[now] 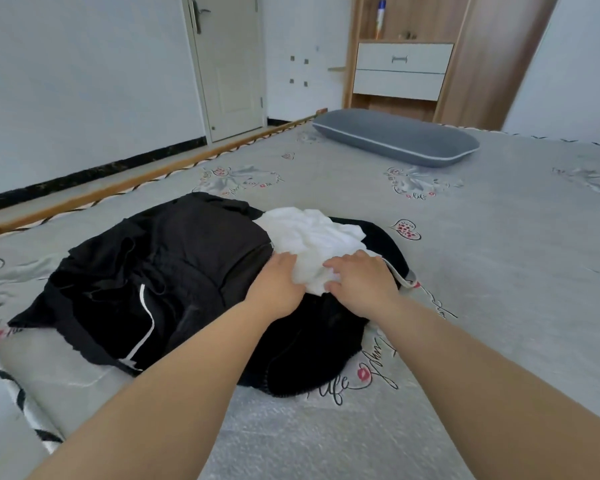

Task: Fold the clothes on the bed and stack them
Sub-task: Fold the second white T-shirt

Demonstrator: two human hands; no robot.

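We have a single head-worn view, looking forward and down across the grey flower-printed bed (465,265) from its near edge, close above it, facing the grey oblong pillow (395,137) at its far end.

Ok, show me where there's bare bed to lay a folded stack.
Bare bed lies right of the black clothes, up to the grey pillow. A narrower strip runs nearer the camera. The heap under both hands is crowded.
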